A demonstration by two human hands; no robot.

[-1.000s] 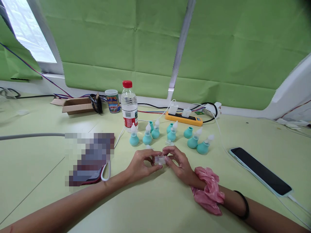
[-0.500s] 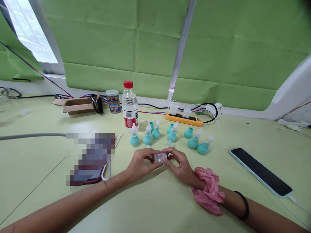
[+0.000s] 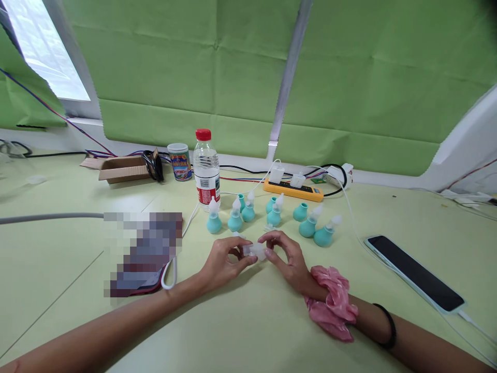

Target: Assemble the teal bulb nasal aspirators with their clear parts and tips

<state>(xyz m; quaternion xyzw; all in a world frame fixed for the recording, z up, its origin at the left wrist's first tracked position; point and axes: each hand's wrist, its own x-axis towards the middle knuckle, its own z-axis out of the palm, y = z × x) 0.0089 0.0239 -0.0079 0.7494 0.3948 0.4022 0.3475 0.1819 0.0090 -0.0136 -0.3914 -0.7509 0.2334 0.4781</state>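
My left hand [image 3: 227, 259] pinches a translucent plastic nozzle piece [image 3: 253, 250] between thumb and fingers, just above the table. At the right end of that piece, the thumb and forefinger of my right hand [image 3: 286, 256] close lightly around it. Just beyond my hands stand several turquoise squeeze bulbs topped with clear nozzles, such as the bulb at the left [image 3: 214, 223] and the bulb at the right [image 3: 323, 236]. A few bulbs have open necks, among them this bulb [image 3: 300, 211]. Small clear plastic pieces [image 3: 271, 228] lie behind my fingers, partly hidden.
Behind the bulbs are a red-capped bottle [image 3: 206, 176], a can [image 3: 180, 163], an opened cardboard box [image 3: 126, 171] and a yellow power strip [image 3: 293, 190] with cables. A phone [image 3: 415, 273] with a cable lies right; a blurred-out phone-like device [image 3: 145, 259] lies left.
My right fingers have shifted and loosened at the right end of the nozzle piece, showing more of it. The piece has moved slightly left with my left hand.
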